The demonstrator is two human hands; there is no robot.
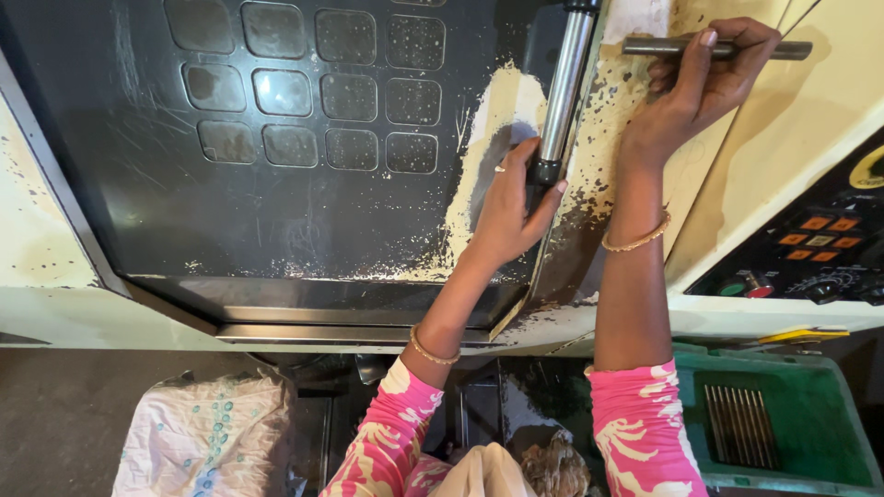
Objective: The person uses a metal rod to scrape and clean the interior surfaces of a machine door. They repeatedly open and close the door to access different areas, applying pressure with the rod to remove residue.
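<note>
Your left hand (509, 210) curls closed round the door handle (564, 87) of the dark machine door (276, 184); your right hand (704, 78) pinches a metal rod (792, 50). Door-moving step; next calls for a steady pull.

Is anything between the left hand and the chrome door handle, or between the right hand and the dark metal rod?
Nothing visible. The left hand already grips the lower end of the chrome door handle, and the right hand holds the dark metal rod against the cream machine panel.
</note>
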